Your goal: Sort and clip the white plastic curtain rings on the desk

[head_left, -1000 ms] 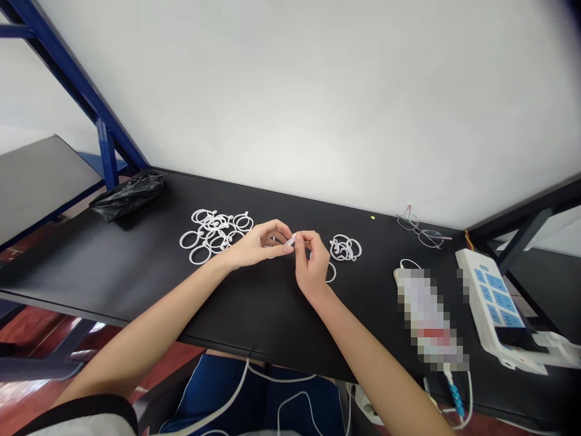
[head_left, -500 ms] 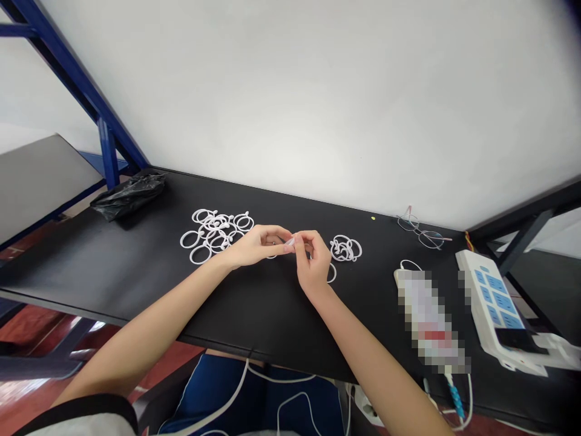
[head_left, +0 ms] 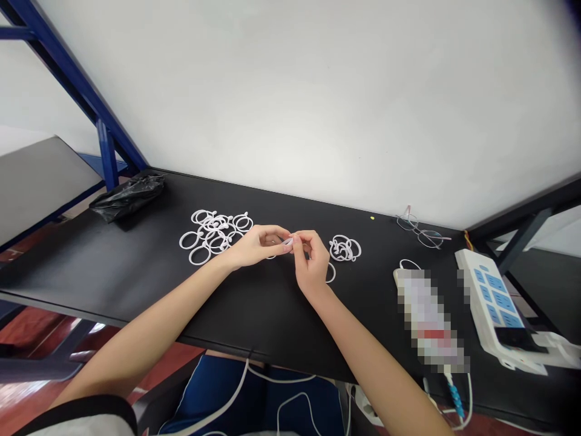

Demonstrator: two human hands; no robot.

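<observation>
My left hand [head_left: 259,246] and my right hand [head_left: 312,260] meet above the middle of the black table. Between their thumbs and fingertips they pinch a white curtain ring [head_left: 288,241], of which only a small part shows. On the left lies a loose pile of white curtain rings [head_left: 200,254], each with a small eyelet. A smaller cluster of rings [head_left: 358,248] rests to the right of my right hand. One more ring [head_left: 333,275] is partly hidden behind that hand, and a bit of white shows under my left fingers.
The black table [head_left: 254,309] backs onto a white wall. A crumpled black plastic bag [head_left: 129,197] lies at the far left. On the right are eyeglasses [head_left: 430,238], a blurred-out phone [head_left: 429,315] on a cable, and a white power strip [head_left: 490,303]. Cables hang at the front edge.
Both hands keep the same pinch on the ring, with barely any finger movement. The whole view has shifted very slightly.
</observation>
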